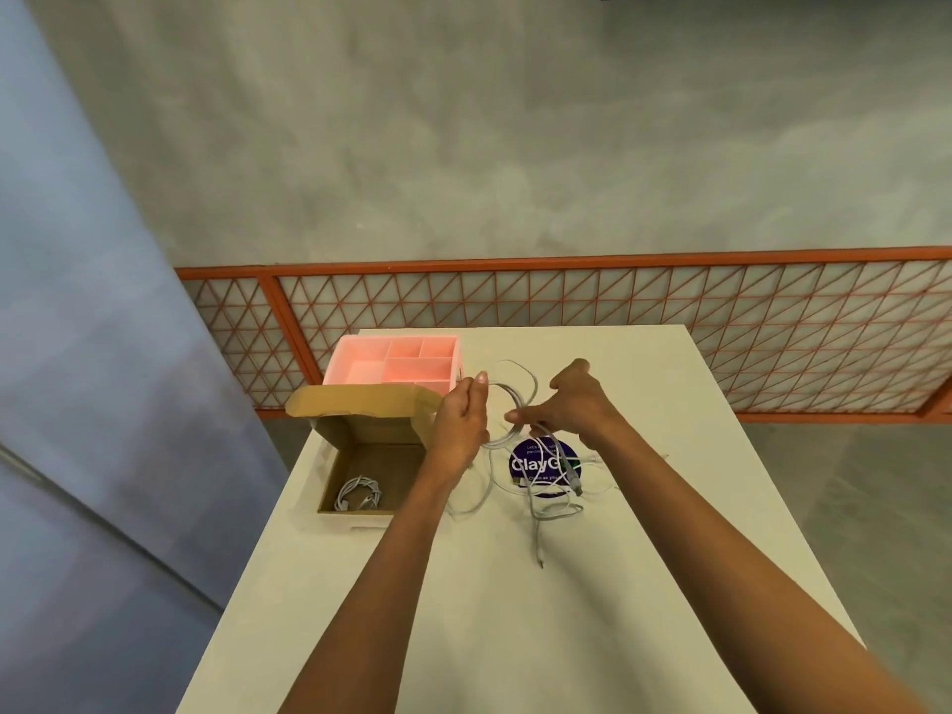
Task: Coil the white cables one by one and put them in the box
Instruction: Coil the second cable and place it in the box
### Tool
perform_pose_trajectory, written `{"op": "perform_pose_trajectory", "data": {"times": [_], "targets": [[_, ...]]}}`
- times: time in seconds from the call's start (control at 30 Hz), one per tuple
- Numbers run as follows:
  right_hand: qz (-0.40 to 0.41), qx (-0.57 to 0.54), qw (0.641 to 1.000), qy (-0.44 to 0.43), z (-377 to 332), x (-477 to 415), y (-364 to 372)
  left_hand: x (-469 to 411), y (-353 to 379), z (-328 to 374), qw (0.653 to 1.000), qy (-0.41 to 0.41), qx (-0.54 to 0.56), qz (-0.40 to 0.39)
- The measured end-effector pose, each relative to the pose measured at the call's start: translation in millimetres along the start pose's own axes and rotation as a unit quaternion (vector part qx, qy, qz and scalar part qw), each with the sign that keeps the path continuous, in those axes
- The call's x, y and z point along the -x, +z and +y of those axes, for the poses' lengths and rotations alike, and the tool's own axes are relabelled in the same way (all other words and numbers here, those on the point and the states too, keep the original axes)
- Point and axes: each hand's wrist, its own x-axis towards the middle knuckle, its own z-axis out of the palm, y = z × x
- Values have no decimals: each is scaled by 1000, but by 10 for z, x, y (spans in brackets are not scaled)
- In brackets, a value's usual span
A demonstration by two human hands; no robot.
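A white cable (515, 399) forms loops held up between both hands above the table. My left hand (461, 420) grips the loops on their left side. My right hand (572, 404) pinches the cable on the right side of the loops. More white cables (546, 499) lie tangled and loose on the table below my right hand. An open cardboard box (335, 499) stands at the table's left edge, its lid flipped back. One coiled white cable (358, 494) lies inside it.
A pink divided tray (360, 360) stands behind the box at the far left corner. A round purple sticker (538, 461) lies under the tangled cables. The white table (515, 610) ends close on both sides; an orange railing (618, 301) runs beyond it.
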Motion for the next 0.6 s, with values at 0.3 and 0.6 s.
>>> {"op": "perform_pose_trajectory", "data": {"times": [0.3, 0.6], "targets": [[-82, -36, 995, -37, -50, 8, -54, -22, 30, 51, 993, 82, -74, 44], [-189, 97, 977, -16, -137, 58, -139, -74, -23, 1, 995, 64, -36, 66]]}}
